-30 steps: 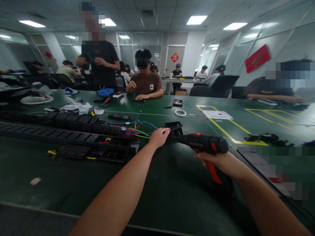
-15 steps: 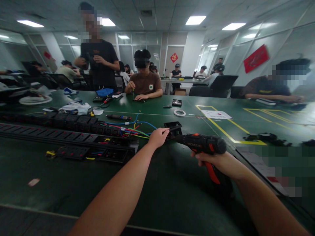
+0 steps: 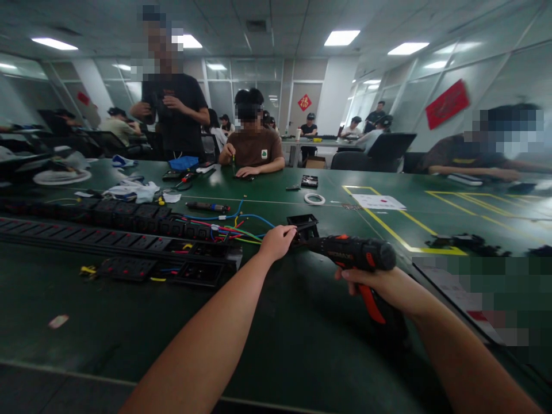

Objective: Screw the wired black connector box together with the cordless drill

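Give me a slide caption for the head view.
Left hand on a black frame, right hand pointing a drill toward it, with wires alongside on a green table.

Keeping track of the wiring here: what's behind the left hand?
Beyond the left hand, part of a black frame shows; coloured wires run toward it from the left. What the hand covers, including where some wires lead, cannot be seen.

I'm looking into an assembly workshop in an office-like room: power strips (image 3: pixel 99 234), coloured wires (image 3: pixel 254 215) and a cordless drill (image 3: pixel 349 251) at a green counter (image 3: pixel 288 333), seated workers (image 3: pixel 261 146), office chairs (image 3: pixel 390 150), glass partitions (image 3: pixel 248 73).
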`<state>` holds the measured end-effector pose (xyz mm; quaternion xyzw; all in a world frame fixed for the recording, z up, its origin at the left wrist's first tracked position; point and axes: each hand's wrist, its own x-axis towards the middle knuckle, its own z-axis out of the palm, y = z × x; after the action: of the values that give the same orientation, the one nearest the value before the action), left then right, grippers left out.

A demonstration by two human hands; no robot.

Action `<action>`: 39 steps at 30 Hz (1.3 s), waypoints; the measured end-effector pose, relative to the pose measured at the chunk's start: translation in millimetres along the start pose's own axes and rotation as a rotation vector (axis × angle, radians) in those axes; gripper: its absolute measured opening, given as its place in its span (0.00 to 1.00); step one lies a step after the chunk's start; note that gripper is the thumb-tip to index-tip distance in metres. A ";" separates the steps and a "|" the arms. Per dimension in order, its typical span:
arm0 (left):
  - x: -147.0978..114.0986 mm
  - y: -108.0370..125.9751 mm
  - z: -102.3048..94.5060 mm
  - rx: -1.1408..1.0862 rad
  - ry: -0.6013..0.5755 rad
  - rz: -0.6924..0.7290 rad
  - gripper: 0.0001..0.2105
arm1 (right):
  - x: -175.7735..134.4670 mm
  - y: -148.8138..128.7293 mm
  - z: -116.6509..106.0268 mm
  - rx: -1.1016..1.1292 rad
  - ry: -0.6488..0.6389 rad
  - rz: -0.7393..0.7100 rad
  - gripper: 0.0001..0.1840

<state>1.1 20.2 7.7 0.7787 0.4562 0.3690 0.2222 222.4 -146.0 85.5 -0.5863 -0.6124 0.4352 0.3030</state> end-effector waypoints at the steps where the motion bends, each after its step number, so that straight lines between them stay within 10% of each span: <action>1: 0.0 -0.4 0.3 -0.004 0.003 0.002 0.20 | 0.2 0.7 -0.3 -0.016 0.003 0.000 0.22; 39: 0.1 0.1 1.4 0.007 -0.002 0.001 0.19 | -0.4 -2.8 -1.1 -0.110 0.020 0.039 0.16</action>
<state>2.3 20.2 7.0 0.7800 0.4570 0.3666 0.2198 222.2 -146.1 88.5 -0.6180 -0.6210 0.4008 0.2680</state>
